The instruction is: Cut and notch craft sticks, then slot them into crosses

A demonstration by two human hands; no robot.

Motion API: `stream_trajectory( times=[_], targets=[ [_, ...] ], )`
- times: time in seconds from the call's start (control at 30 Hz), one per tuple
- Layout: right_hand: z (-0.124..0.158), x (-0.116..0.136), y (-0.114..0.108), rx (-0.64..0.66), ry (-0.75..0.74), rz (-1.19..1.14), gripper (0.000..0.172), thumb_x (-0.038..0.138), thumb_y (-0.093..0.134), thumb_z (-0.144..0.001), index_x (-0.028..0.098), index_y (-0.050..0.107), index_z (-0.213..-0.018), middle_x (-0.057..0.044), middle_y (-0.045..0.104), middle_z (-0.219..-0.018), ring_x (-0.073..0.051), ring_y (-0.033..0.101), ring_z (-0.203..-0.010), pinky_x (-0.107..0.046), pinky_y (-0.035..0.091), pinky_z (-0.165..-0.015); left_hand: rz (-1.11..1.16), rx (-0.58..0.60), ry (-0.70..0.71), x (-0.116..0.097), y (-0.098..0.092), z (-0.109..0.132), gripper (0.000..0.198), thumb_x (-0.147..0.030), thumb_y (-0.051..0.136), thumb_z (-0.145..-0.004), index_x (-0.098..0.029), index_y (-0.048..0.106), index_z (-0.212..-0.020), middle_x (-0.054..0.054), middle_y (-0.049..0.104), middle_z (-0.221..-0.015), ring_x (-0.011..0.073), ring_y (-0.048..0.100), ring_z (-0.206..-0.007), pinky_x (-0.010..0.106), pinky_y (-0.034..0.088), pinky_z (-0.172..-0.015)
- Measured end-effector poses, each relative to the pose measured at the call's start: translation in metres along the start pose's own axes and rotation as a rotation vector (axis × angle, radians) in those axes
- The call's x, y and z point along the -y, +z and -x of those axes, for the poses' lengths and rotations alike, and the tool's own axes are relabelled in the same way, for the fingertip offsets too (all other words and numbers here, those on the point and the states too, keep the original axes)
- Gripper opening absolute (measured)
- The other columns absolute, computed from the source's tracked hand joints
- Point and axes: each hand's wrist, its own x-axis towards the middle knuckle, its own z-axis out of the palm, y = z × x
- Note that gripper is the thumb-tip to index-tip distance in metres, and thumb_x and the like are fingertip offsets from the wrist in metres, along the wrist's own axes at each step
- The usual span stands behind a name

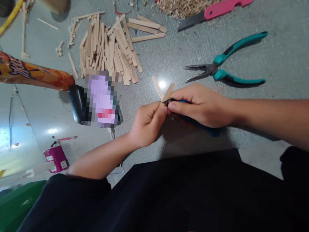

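My left hand (148, 122) is closed in a pinch on a wooden craft stick (169, 92) that pokes up past the fingertips. A second craft stick (157, 86) crosses it in a V; whether it is pinched too or lies on the table, I cannot tell. Wrapped in my right hand (203, 105) is a pair of blue-handled cutting pliers (169, 101), its dark jaws at the stick beside my left thumb. Most of its handles are hidden under the palm. Teal long-nose pliers (209, 68) lie spread on the table just beyond my right hand.
A heap of craft sticks (108, 49) lies behind a phone (104, 100). Farther back are a pile of wood bits (187, 4) and a pink-handled saw (227, 6). An orange can (27, 71), a black case (77, 103) and a purple socket block (56, 158) stand left.
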Motion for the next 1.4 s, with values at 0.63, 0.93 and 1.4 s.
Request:
stream_trajectory(
  times=[0.63,0.93,1.4],
  targets=[
    [0.006,0.009,0.014,-0.088,0.139,-0.145,0.036,0.011,0.057,-0.118,0.023,0.062,-0.085,0.007,0.062,-0.063,-0.010,0.061,-0.047,-0.022,0.046,-0.046,-0.126,-0.039,0.027,-0.004,0.003,0.009,0.045,-0.051,0.054,-0.130,-0.026,0.067,-0.095,0.000,0.068,-0.076,0.0151,0.059,-0.063,0.036,0.041,-0.059],
    [0.012,0.013,0.021,-0.098,0.155,-0.025,0.045,0.011,0.054,-0.121,0.025,0.055,-0.079,0.008,0.060,-0.061,-0.008,0.060,-0.042,-0.022,0.043,-0.044,-0.297,-0.009,0.004,-0.006,0.001,0.013,0.047,-0.054,0.055,-0.128,-0.028,0.064,-0.090,0.000,0.061,-0.067,0.0178,0.047,-0.055,0.041,0.033,-0.060],
    [0.023,0.009,0.024,-0.061,0.350,-0.073,0.050,0.025,0.053,-0.129,0.022,0.061,-0.079,0.003,0.066,-0.060,-0.012,0.066,-0.041,-0.024,0.040,-0.039,-0.552,0.083,0.078,-0.010,-0.002,0.010,0.045,-0.039,0.053,-0.125,-0.026,0.051,-0.082,-0.004,0.052,-0.059,0.0124,0.043,-0.048,0.033,0.027,-0.055]
  ],
)
